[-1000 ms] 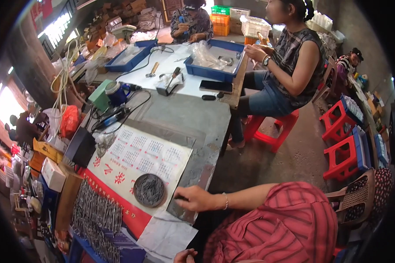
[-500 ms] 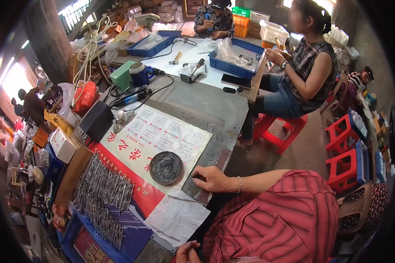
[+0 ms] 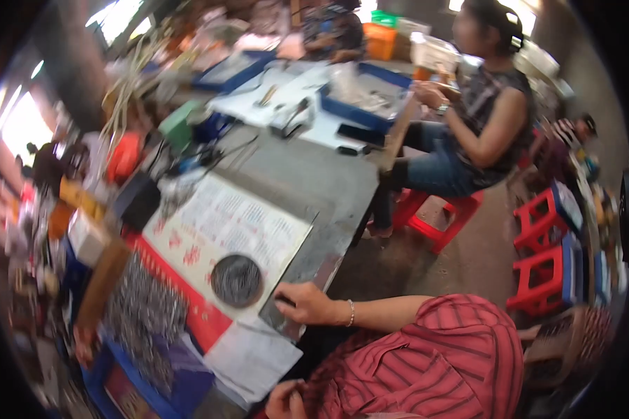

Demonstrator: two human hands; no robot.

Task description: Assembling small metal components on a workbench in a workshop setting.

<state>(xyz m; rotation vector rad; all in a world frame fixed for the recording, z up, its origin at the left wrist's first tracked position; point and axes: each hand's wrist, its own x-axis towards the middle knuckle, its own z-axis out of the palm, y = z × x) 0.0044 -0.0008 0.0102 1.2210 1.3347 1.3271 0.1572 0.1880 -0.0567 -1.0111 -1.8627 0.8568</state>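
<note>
Dark slender pieces point(image 3: 235, 279) are heaped in a round dish point(image 3: 239, 305), set on a printed sheet point(image 3: 258, 222) just left of the right hand point(image 3: 309, 303). That hand is loosely curled, its opening narrow, at the edge of the worktop point(image 3: 307, 181); whether anything is pinched cannot be told. Below it, past a white sheet point(image 3: 255, 356), the left hand point(image 3: 285, 400) is half-curled, its contents hidden. Rows of grey metal parts point(image 3: 147, 300) are laid farther left. Small-part handling is judged in hand; for a piece to be picked, the right hand would need to be carried left and opened slightly.
</note>
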